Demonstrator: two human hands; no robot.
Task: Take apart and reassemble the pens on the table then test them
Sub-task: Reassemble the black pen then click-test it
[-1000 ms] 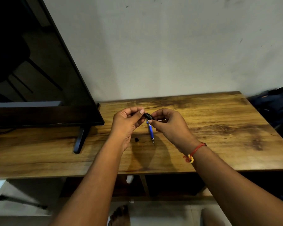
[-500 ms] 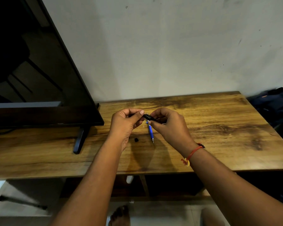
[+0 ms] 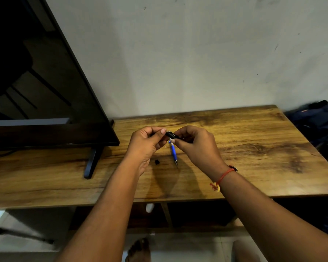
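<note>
Above the wooden table [image 3: 254, 148], my left hand [image 3: 146, 144] and my right hand [image 3: 195, 146] meet, both pinching a short black pen [image 3: 171, 135] between thumb and fingers. Most of the black pen is hidden inside the fingers. Below the hands a blue pen [image 3: 173, 153] lies on the table with its metal tip pointing toward me. A small black pen part [image 3: 157, 162] sits on the table left of the blue pen, near my left wrist.
A dark TV screen [image 3: 45, 91] stands on the table's left side, its black foot [image 3: 91, 163] reaching toward the front edge. A dark blue bag [image 3: 318, 125] lies beyond the table's right end. The wall runs behind the table.
Both hands stay together on the black pen with only slight finger shifts. The blue pen and the small black part have not moved.
</note>
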